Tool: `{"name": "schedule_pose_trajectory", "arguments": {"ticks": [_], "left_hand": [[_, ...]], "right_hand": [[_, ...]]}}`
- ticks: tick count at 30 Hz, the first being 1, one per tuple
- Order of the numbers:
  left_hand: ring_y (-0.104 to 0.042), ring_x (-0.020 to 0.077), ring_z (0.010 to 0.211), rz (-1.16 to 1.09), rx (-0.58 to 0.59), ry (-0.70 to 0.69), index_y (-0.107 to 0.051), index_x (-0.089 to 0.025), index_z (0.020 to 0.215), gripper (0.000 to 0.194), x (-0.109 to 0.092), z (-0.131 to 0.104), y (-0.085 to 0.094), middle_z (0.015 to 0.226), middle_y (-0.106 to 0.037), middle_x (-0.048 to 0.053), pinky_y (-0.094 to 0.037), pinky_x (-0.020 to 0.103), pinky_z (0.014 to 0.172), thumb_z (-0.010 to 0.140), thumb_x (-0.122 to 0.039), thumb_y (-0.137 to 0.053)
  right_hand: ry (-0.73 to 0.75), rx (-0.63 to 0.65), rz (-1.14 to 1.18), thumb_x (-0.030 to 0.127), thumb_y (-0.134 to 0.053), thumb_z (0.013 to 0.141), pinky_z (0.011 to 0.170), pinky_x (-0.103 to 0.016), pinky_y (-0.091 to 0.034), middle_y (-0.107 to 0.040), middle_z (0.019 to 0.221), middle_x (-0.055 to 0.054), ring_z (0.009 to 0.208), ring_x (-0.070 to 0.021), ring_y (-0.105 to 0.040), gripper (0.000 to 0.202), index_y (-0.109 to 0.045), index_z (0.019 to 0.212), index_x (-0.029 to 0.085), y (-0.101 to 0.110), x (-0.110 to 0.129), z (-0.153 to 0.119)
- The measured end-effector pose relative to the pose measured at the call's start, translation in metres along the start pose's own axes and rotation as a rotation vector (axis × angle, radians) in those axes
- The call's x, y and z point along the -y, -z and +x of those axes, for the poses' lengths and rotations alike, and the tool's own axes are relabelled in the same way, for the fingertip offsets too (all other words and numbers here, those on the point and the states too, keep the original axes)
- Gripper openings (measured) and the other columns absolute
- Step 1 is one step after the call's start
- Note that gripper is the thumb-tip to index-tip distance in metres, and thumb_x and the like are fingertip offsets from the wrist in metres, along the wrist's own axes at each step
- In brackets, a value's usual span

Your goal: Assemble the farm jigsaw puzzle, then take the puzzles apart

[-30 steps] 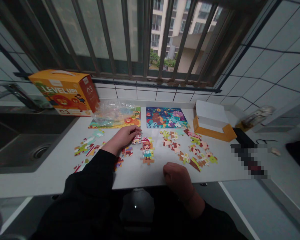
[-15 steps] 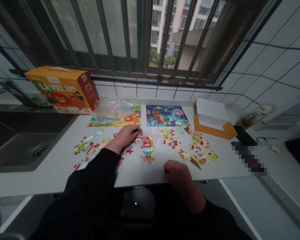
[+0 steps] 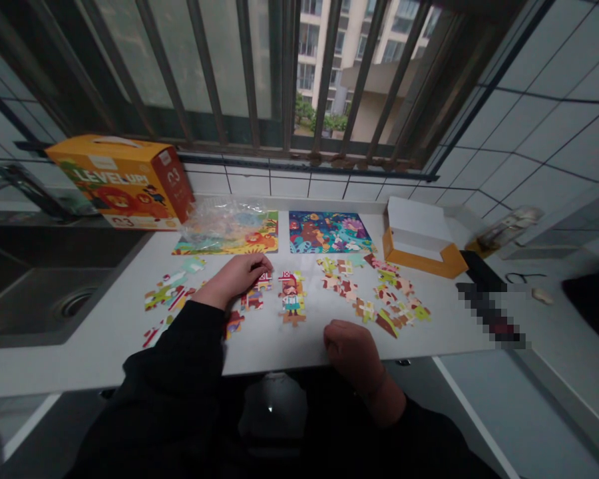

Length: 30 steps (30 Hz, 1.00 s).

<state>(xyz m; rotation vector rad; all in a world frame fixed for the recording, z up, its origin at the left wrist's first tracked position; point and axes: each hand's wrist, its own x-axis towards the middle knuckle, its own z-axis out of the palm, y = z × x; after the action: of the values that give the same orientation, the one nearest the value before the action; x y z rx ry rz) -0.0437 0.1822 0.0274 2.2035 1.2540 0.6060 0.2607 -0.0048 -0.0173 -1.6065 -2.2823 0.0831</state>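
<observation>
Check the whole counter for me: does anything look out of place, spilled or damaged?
No spill or damage shows among the loose puzzle pieces. One oddity: crumpled clear plastic lies over the left picture card, covering part of its print. At right, a pixelated patch prevents checking what lies there.

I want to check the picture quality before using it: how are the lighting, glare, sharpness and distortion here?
Head view: dim indoors, with the building outside brighter; glints streak the crumpled clear plastic; the black sleeves lose nearly all detail; the loose puzzle pieces look slightly soft; the wall tiles stretch toward the right edge.
</observation>
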Motion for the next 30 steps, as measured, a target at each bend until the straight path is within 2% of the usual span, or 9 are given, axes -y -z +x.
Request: {"name": "schedule_pose_trajectory", "arguments": {"ticks": [5, 10, 13, 16, 18, 20, 22, 26, 30], "left_hand": [[-0.072, 0.0219, 0.089, 0.034, -0.009, 0.055, -0.08, -0.023, 0.101, 0.026, 0.011, -0.007, 0.013, 0.099, -0.082, 0.005, -0.053, 0.033, 0.085, 0.097, -0.035, -0.058], [-0.072, 0.0233, 0.089, 0.085, -0.036, 0.069, -0.079, -0.021, 0.103, 0.028, 0.02, -0.01, 0.019, 0.099, -0.081, 0.007, -0.053, 0.035, 0.082, 0.099, -0.037, -0.056], [-0.072, 0.0259, 0.094, 0.133, -0.15, 0.08, -0.077, -0.02, 0.108, 0.03, 0.011, -0.012, 0.023, 0.106, -0.08, 0.01, -0.054, 0.037, 0.085, 0.101, -0.038, -0.054], [-0.072, 0.0302, 0.106, 0.257, -0.257, 0.06, -0.075, -0.019, 0.113, 0.029, -0.013, -0.025, 0.029, 0.113, -0.08, 0.013, -0.054, 0.042, 0.095, 0.1, -0.034, -0.053], [-0.072, 0.0309, 0.107, 0.32, -0.263, 0.077, -0.075, -0.019, 0.114, 0.031, -0.031, -0.044, 0.031, 0.113, -0.08, 0.014, -0.055, 0.042, 0.097, 0.101, -0.033, -0.051], [-0.073, 0.0312, 0.105, 0.364, -0.186, 0.119, -0.076, -0.021, 0.111, 0.032, -0.045, -0.071, 0.027, 0.112, -0.081, 0.012, -0.056, 0.043, 0.096, 0.102, -0.034, -0.049], [-0.074, 0.0323, 0.108, 0.397, -0.142, 0.186, -0.078, -0.021, 0.108, 0.033, -0.05, -0.102, 0.021, 0.113, -0.081, 0.013, -0.056, 0.044, 0.098, 0.101, -0.033, -0.048], [-0.074, 0.0349, 0.11, 0.434, -0.157, 0.378, -0.079, -0.018, 0.108, 0.038, -0.036, -0.161, 0.014, 0.114, -0.081, 0.017, -0.057, 0.048, 0.102, 0.1, -0.036, -0.046], [-0.074, 0.0381, 0.113, 0.534, -0.226, 0.514, -0.077, -0.015, 0.115, 0.043, -0.018, -0.199, 0.031, 0.118, -0.079, 0.021, -0.057, 0.051, 0.105, 0.099, -0.035, -0.043]], "right_hand": [[0.005, -0.01, 0.002, 0.002, -0.056, 0.079, 0.066, -0.032, -0.028, -0.067, 0.072, -0.002, 0.067, -0.0147, -0.055, 0.021, -0.066, 0.071, 0.02, 0.0, 0.0, 0.0], [0.006, -0.017, 0.017, 0.002, -0.056, 0.078, 0.066, -0.032, -0.028, -0.066, 0.071, -0.001, 0.066, -0.0145, -0.054, 0.021, -0.065, 0.07, 0.02, 0.001, 0.001, 0.0], [0.008, -0.016, 0.027, 0.002, -0.055, 0.079, 0.066, -0.031, -0.029, -0.066, 0.072, -0.002, 0.066, -0.0145, -0.054, 0.022, -0.065, 0.07, 0.02, 0.002, 0.001, 0.0], [0.01, -0.019, 0.035, 0.002, -0.054, 0.079, 0.066, -0.031, -0.029, -0.065, 0.071, -0.002, 0.066, -0.0143, -0.054, 0.022, -0.064, 0.07, 0.019, 0.002, 0.001, -0.001], [0.01, -0.028, 0.035, 0.003, -0.054, 0.079, 0.066, -0.031, -0.029, -0.065, 0.07, -0.002, 0.065, -0.0144, -0.054, 0.022, -0.064, 0.069, 0.019, 0.002, 0.0, -0.001], [0.01, -0.037, 0.041, 0.004, -0.053, 0.079, 0.066, -0.031, -0.029, -0.065, 0.07, -0.002, 0.065, -0.0145, -0.054, 0.022, -0.064, 0.069, 0.019, 0.002, 0.0, -0.002], [0.008, -0.043, 0.05, 0.004, -0.053, 0.079, 0.067, -0.031, -0.029, -0.065, 0.07, -0.002, 0.065, -0.0145, -0.054, 0.022, -0.063, 0.069, 0.02, 0.002, 0.001, -0.003], [0.009, -0.05, 0.045, 0.005, -0.052, 0.081, 0.067, -0.032, -0.029, -0.065, 0.069, -0.003, 0.065, -0.0148, -0.054, 0.022, -0.062, 0.068, 0.02, 0.002, 0.001, -0.004], [0.026, -0.065, 0.033, 0.006, -0.052, 0.082, 0.067, -0.032, -0.029, -0.064, 0.069, -0.003, 0.065, -0.015, -0.053, 0.023, -0.062, 0.068, 0.02, 0.002, 0.0, -0.005]]}}
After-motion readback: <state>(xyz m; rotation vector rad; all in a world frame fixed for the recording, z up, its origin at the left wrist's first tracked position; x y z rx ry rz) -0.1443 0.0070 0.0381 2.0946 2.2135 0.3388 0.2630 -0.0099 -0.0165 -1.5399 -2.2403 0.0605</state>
